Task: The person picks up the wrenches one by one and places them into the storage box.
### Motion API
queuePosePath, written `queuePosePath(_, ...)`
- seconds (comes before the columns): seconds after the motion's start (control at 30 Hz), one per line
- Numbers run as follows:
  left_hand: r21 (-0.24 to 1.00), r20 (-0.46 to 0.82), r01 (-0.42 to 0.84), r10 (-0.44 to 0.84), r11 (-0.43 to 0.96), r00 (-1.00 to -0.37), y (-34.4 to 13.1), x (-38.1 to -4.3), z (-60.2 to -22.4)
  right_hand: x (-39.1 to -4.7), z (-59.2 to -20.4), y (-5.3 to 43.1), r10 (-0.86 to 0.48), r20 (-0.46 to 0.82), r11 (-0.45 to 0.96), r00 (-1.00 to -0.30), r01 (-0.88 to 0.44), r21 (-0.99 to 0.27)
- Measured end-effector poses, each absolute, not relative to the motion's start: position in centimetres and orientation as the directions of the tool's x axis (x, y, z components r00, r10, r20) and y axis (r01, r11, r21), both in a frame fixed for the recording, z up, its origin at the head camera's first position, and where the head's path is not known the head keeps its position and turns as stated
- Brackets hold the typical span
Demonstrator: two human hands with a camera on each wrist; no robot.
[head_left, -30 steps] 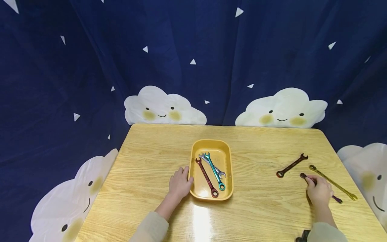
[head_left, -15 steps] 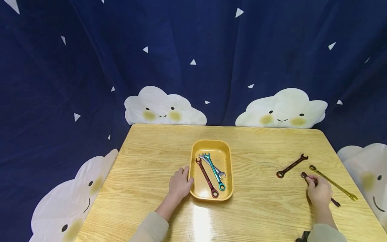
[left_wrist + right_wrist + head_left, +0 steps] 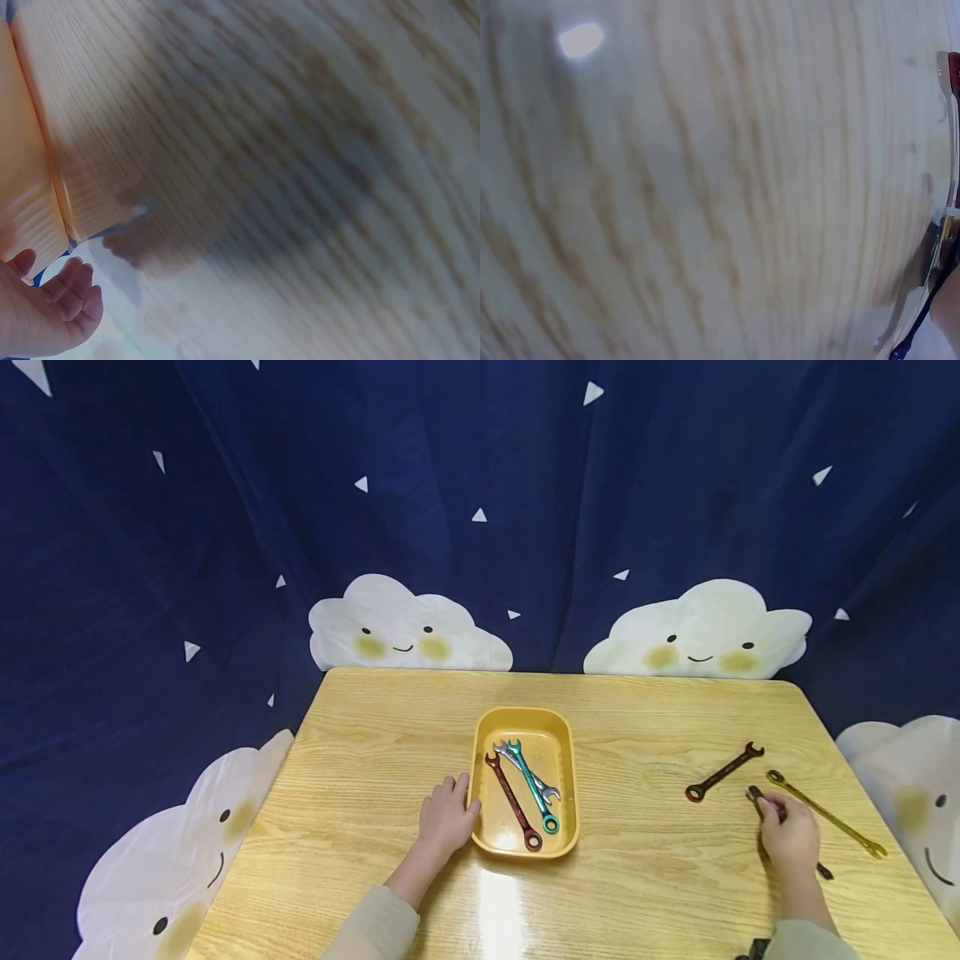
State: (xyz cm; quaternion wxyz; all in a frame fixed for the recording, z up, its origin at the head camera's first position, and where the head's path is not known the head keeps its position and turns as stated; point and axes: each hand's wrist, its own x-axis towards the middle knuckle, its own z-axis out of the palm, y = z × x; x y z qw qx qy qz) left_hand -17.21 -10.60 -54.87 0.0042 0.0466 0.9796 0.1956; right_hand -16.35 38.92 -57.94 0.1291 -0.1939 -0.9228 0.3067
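Note:
My right hand (image 3: 791,839) pinches a dark purple wrench (image 3: 826,872) at the right of the table in the head view. The palm and fingers hide the wrench's middle; both its ends stick out. A sliver of the dark purple wrench (image 3: 902,349) shows at the right wrist view's edge. My left hand (image 3: 445,814) rests against the left side of a yellow tray (image 3: 571,793), fingers relaxed. In the left wrist view, the left hand (image 3: 56,307) is beside the tray's wall (image 3: 30,180). Inside the tray lie a dark red wrench (image 3: 513,801), a teal wrench (image 3: 534,787) and a silver wrench (image 3: 551,793).
A dark red-brown wrench (image 3: 724,772) lies on the wooden table (image 3: 637,877) to the left of the right hand. To its right lies a gold wrench (image 3: 828,816). A dark blue curtain (image 3: 450,460) with clouds hangs behind the table's far edge.
The near end of the dark purple wrench has swung left and toward me, with the right hand shifting slightly left. The left hand and the tray stay in place.

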Motion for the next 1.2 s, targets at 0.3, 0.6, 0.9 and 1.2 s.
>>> queuePosePath(0.3,0.39,0.01,0.092,0.095,0.916,-0.995,-10.6,-17.2,-54.8,-16.6,-57.2,38.1,0.449,0.1,0.719,-0.888,0.292,-0.631)
queuePosePath(0.6,0.39,0.028,0.098,0.095,0.916,-0.995,-10.6,-17.2,-54.8,-17.1,-56.4,37.0,0.459,0.169,0.723,-0.872,0.256,-0.642)
queuePosePath(0.9,0.393,0.023,0.098,0.097,0.914,-0.995,-10.6,-17.2,-54.7,-18.1,-55.7,35.6,0.447,0.229,0.714,-0.865,0.191,-0.673)
queuePosePath(1.2,0.389,0.015,0.095,0.097,0.916,-0.995,-10.6,-17.2,-54.8,-18.8,-54.8,33.6,0.422,0.315,0.702,-0.85,0.087,-0.706)
